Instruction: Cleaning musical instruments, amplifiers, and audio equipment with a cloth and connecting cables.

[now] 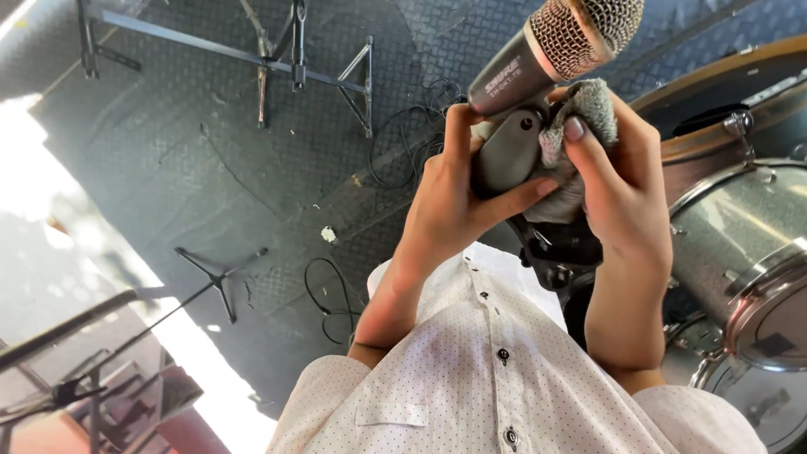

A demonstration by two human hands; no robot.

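Left hand (450,206): fingers clasped round the dark clip (508,151) of the microphone (555,46), thumb laid across its front. Right hand (622,193): fingers pinching a grey cloth (588,105) against the clip, just under the mesh head. Both raised before a white dotted shirt (487,378). Drums (740,244): close at right. Floor (210,126): dark tread plate, with stands (218,277) and loose cables (332,294).

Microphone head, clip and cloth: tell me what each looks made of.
Microphone head: woven metal mesh, silvery with rusty patches. Clip: smooth matte dark plastic, probably. Cloth: grey, fuzzy fabric, like terry or microfibre, pressed on by the right hand.
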